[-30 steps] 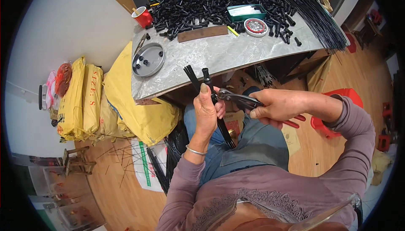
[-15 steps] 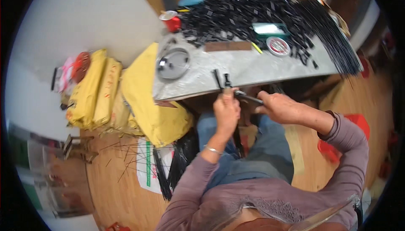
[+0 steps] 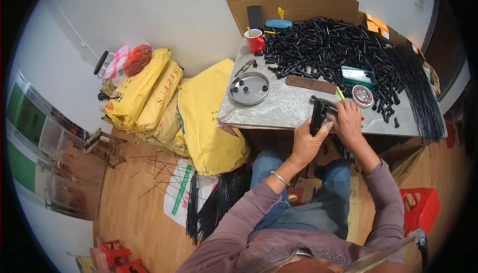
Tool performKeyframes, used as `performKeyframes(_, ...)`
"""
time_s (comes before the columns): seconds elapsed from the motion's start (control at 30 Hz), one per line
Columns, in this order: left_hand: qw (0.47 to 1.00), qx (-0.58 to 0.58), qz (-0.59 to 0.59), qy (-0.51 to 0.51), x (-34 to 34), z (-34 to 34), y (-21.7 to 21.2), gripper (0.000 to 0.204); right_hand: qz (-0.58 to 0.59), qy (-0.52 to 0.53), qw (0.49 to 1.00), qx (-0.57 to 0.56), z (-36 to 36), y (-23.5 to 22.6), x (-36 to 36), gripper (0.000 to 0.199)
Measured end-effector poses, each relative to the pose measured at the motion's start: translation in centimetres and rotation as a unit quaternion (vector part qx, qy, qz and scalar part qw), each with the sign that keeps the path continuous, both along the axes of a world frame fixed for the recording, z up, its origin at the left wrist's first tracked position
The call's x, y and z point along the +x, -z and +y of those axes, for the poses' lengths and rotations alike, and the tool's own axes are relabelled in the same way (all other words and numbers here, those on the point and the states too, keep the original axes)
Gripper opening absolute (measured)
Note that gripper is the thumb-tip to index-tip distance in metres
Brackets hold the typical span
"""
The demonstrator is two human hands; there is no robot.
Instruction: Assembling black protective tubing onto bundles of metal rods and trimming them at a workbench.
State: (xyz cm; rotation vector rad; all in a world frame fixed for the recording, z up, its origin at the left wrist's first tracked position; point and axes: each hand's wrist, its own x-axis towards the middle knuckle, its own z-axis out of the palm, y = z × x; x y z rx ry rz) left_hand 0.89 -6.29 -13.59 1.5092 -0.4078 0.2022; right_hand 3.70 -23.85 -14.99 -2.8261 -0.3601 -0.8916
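Nearest the camera, the person's forearms in mauve sleeves are reaching up from the lower edge over blue-jeaned knees, a silver bracelet point(image 3: 280, 178) sitting on the left wrist. The left hand point(image 3: 306, 142) is closing around a bundle of black rods point(image 3: 317, 116) and holding it upright at the near edge of the grey table point(image 3: 279, 108). The right hand point(image 3: 347, 119) is curling over the bundle's top, touching it; what it is pinching is hidden. Just beyond are lying a round metal tray point(image 3: 248, 88), a small round tin point(image 3: 362, 95) and a green box point(image 3: 358, 77). Farther back, a heap of black tubes point(image 3: 323, 49) is spreading beside a red mug point(image 3: 256, 40).
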Motion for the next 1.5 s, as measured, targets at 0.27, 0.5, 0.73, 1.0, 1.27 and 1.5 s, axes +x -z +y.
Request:
performKeyframes(0.27,0.936,-0.343,0.08,-0.007,1.8,4.3,-4.3,0.033,0.553,-0.169,0.592,0.562,4.0,5.9,-11.7,0.037)
performKeyframes(0.5,0.775,-0.51,0.373,0.028,0.0,4.3,6.1,0.052,0.136,-0.133,0.559,0.807,-0.2,5.5,-13.6,0.043)
performKeyframes(0.73,0.975,-0.023,0.144,0.165,-7.2,-1.5,6.3,0.056,0.097,0.061,0.743,0.659,-0.7,5.4,-12.3,0.021)
performKeyframes(1.0,0.988,0.016,-0.127,0.085,-4.8,-1.8,-3.0,0.075,-0.029,0.026,0.816,0.577,1.3,3.2,-9.2,0.017)
performKeyframes(1.27,0.99,-0.072,-0.057,0.11,-5.5,-2.5,-3.4,0.043,0.084,-0.014,0.929,0.36,5.5,4.7,-10.2,0.029)
performKeyframes(1.5,0.999,-0.023,-0.001,0.035,-4.5,0.7,0.1,0.027,0.19,0.031,0.937,0.291,7.5,10.6,-10.2,0.03)
